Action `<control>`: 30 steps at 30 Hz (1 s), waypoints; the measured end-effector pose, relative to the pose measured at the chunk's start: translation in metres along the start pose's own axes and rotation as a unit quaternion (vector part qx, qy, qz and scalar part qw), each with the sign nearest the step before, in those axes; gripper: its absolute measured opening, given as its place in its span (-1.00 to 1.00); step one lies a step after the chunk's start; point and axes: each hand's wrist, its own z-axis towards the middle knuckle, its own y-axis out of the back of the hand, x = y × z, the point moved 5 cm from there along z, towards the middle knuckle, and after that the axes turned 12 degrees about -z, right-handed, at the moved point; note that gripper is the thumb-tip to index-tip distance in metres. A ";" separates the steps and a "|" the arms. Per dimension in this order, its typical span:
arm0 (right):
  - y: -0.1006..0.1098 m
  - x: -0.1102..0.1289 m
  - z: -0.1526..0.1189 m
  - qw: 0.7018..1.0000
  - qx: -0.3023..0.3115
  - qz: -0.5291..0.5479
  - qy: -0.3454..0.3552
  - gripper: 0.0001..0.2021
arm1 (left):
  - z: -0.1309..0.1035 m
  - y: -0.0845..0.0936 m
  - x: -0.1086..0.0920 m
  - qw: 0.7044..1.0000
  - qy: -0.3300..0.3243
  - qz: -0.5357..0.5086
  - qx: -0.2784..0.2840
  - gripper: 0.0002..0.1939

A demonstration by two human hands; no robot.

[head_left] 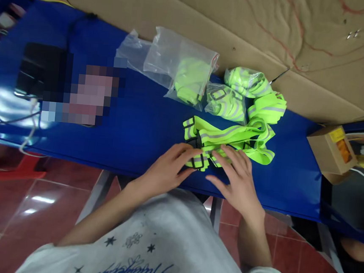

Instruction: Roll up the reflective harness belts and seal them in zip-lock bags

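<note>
A loose neon-yellow reflective strap [226,136] with grey stripes and black buckles lies in folds on the blue table. At its near left end, my left hand [168,165] has fingers and thumb closed around a part with a black slider buckle. My right hand [237,181] rests over the strap's near edge, its fingers spread and the thumb apart, the fingertips touching the webbing. Behind it lie a bundled strap [269,108] and two bagged bundles, one strap bundle [226,102] in front of another strap bundle [248,83].
Clear zip bags [163,54] lie at the back, over another yellow bundle [190,80]. A black device [41,71] with cables stands left, beside a blurred patch. A small cardboard box [330,151] sits at the right end. A cardboard wall [192,18] borders the blue table [138,128].
</note>
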 end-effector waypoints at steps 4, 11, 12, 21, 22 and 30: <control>-0.018 -0.030 -0.011 0.997 -0.017 -0.029 -0.074 -0.62 | -0.008 0.029 0.003 0.949 0.077 -0.285 -0.109 -0.49; 0.008 0.002 -0.015 0.983 -0.142 0.068 -0.096 -0.54 | -0.008 0.023 0.009 0.723 0.140 -0.665 -0.128 -0.52; 0.009 0.014 -0.011 0.983 -0.130 0.110 -0.071 -0.51 | -0.007 0.020 0.009 0.701 0.150 -0.686 -0.129 -0.53; 0.008 0.034 0.032 0.993 0.019 0.081 0.078 -0.28 | 0.000 -0.006 -0.002 0.607 0.267 -0.748 0.022 -0.79; 0.007 0.033 0.035 0.991 0.030 0.088 0.095 -0.33 | -0.001 -0.008 -0.002 0.607 0.274 -0.744 0.050 -0.78; -0.004 0.001 0.046 0.933 0.127 0.330 0.074 -0.82 | -0.020 0.056 0.022 0.840 0.255 -0.477 -0.039 -0.62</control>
